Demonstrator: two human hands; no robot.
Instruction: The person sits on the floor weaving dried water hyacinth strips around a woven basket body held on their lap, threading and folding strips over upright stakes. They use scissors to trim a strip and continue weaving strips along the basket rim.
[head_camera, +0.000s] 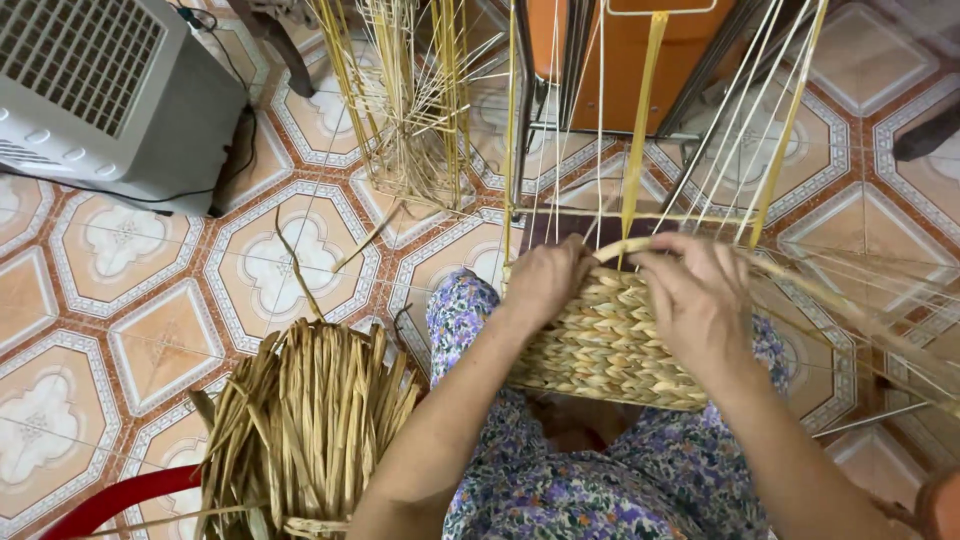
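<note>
- Floral trousers (560, 490) fill the bottom edge closest to my lens, with both forearms running up and away from them toward the middle of the view.
- Resting on the lap I see a half-woven basket (600, 345) of pale braided straw; its long axis runs left to right across the knees, and its unwoven upright stakes (640, 130) point up and away from me, fanning out toward the top edge.
- My left hand (543, 280) sits on the basket's upper left rim, fingers curled over the edge and gripping the weave.
- My right hand (700, 300) lies over the upper right rim, palm down, fingers bent and pinching a flat straw strand (625, 247) that lies along the top row.
- Both hands are close together, nearly touching at the rim, each closed on the work.
- Left of the lap, a thick bundle of dried straw strips (305, 430) stands in a red basin (120, 500).
- Farther off, a second sheaf of thin stalks (410, 110) stands upright on the patterned tile floor (130, 300).
- At the top left sits a grey fan unit (100, 90) with a black cable.
</note>
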